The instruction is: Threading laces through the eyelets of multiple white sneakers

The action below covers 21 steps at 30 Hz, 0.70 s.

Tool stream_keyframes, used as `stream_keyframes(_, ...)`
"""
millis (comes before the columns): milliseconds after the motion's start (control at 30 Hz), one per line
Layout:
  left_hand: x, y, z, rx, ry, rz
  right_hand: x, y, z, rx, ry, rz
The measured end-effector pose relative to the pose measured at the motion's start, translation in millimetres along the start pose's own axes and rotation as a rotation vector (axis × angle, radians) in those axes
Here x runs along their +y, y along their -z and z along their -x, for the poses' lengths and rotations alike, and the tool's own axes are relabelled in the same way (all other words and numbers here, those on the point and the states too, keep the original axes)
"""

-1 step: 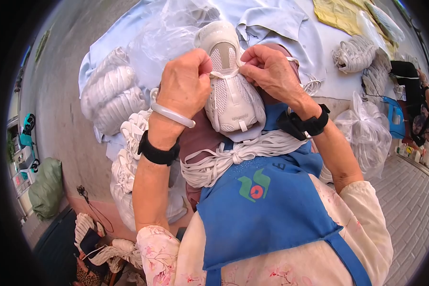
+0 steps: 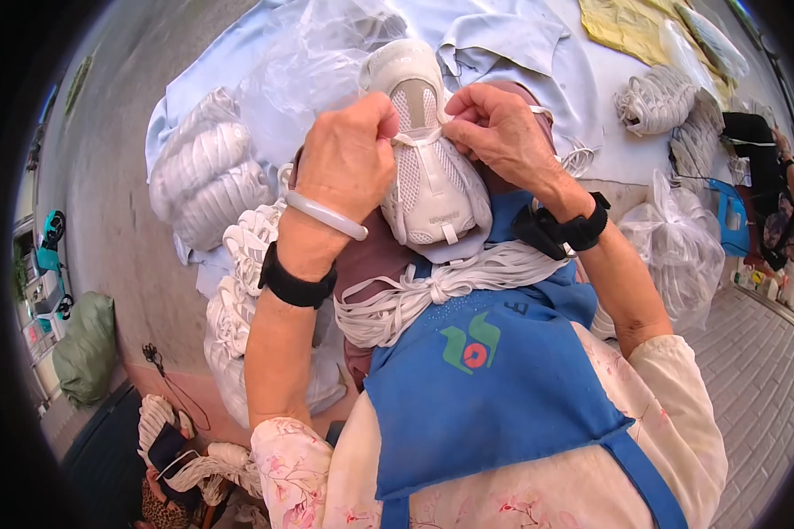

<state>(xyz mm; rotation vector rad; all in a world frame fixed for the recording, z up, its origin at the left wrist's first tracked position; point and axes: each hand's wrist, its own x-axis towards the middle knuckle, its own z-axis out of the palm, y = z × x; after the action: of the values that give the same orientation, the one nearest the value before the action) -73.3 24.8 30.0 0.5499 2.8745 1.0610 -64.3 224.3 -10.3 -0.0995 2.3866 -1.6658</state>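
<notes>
A white mesh sneaker [image 2: 428, 198] stands over my lap, heel away and toe toward me. A flat white shoelace [image 2: 417, 137] crosses its upper part. My left hand [image 2: 355, 154], with a pale bangle [image 2: 326, 216] at the wrist, is closed at the lace's left side. My right hand [image 2: 496, 132] pinches the lace on the other side, just beside the shoe's opening. The left fingertips are partly hidden behind the hand. Across my blue apron [image 2: 494, 379] lies a tied bundle of white shoelaces [image 2: 437, 286].
Bundled shoelaces or shoe parts [image 2: 207, 172] lie on a pale cloth at left, with white sneakers [image 2: 234, 309] below them. Another lace bundle [image 2: 657, 99] and a clear plastic bag [image 2: 675, 247] are at right. A person [image 2: 781, 194] sits at the far right beside a blue stool [image 2: 730, 216].
My left hand has shifted slightly to the right, toward the shoe. The right hand and the sneaker look unmoved.
</notes>
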Motion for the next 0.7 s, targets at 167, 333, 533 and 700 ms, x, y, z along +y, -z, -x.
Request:
stream_keyframes(167,-8.3,-2.6,-5.4,-0.028,0.006,0.005,-9.1,0.0,-1.0,0.004,-0.075,-0.146)
stream_keyframes(333,-21.0,-13.9,16.6,-0.002,0.282,0.22,1.7,-21.5,7.2,0.218,0.336,0.223)
stream_keyframes(533,-8.4,-28.8,37.2,0.263,-0.024,0.07,0.3,-10.5,26.2,0.149,0.361,0.328)
stream_keyframes(700,-4.3,-53.3,58.6,0.252,-0.093,0.076,-14.4,-10.6,51.2,0.172,0.544,0.625)
